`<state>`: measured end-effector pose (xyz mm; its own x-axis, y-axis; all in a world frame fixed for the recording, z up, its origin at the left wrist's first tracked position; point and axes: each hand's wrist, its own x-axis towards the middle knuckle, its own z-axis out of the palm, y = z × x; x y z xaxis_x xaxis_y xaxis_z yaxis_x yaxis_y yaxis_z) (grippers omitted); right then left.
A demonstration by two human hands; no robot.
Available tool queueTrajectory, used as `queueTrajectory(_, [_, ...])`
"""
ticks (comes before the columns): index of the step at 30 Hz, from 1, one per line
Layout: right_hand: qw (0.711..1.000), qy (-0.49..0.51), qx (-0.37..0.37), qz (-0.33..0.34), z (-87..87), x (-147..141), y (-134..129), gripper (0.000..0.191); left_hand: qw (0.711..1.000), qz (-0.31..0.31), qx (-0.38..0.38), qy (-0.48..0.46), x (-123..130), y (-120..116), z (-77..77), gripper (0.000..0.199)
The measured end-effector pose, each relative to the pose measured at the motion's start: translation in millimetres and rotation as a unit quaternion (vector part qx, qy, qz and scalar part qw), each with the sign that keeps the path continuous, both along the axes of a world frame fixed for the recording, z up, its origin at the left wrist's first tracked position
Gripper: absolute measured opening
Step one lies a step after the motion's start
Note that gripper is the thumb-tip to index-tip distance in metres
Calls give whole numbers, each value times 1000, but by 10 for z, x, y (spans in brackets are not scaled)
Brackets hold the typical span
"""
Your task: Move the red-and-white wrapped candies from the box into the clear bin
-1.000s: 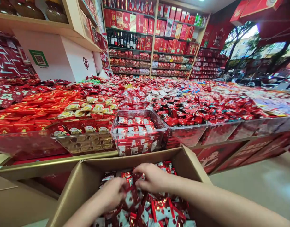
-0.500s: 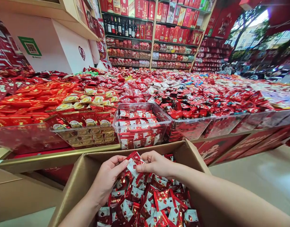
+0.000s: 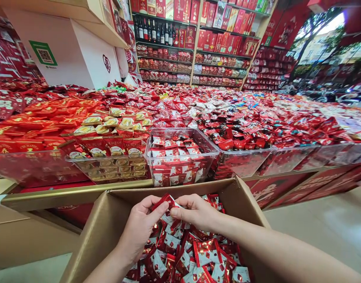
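Between both hands is a small red-and-white candy packet (image 3: 165,201), tilted, its lower part mixing with the packets beneath. My left hand (image 3: 146,220) pinches it from the left, thumb on top. My right hand (image 3: 195,212) pinches its right edge between thumb and bent fingers. Both hands are over an open cardboard box (image 3: 94,224) holding many loose packets of the same kind (image 3: 206,251). Just beyond the box stands a clear plastic bin (image 3: 183,156), with similar packets (image 3: 168,152) lined up in rows inside it.
Left of the clear bin are durian packets (image 3: 115,147) and orange-red packets (image 3: 30,145). To the right, more bins of dark red sweets (image 3: 245,133) run along the counter. A gold counter edge (image 3: 74,192) lies behind the box. Shelves with bottles (image 3: 153,31) rise at the back.
The packet has turned in my hands, so less of its white face shows. My left thumb now lies further over it. The whole view has shifted slightly.
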<state>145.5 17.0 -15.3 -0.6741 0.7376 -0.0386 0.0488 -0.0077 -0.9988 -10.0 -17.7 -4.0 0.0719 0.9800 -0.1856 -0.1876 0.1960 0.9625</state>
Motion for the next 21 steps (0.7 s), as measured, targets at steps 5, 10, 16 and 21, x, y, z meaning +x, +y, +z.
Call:
queueTrajectory(5, [999,-23,-4,-22,-77,-46,-22,36,1000,-13,1,13,-7,13,-15,12])
queueTrajectory(10, [995,-76,61,1,-4,-39,-59,36,986,-47,69,148,-55,45,-38,14])
queueTrajectory(16, [992,-43,122,6,116,-67,-83,33,999,16,25,12,-11,8,3,19])
queueTrajectory(21, [942,-198,271,16,543,19,-52,28,997,60,-3,-48,-37,14,80,24])
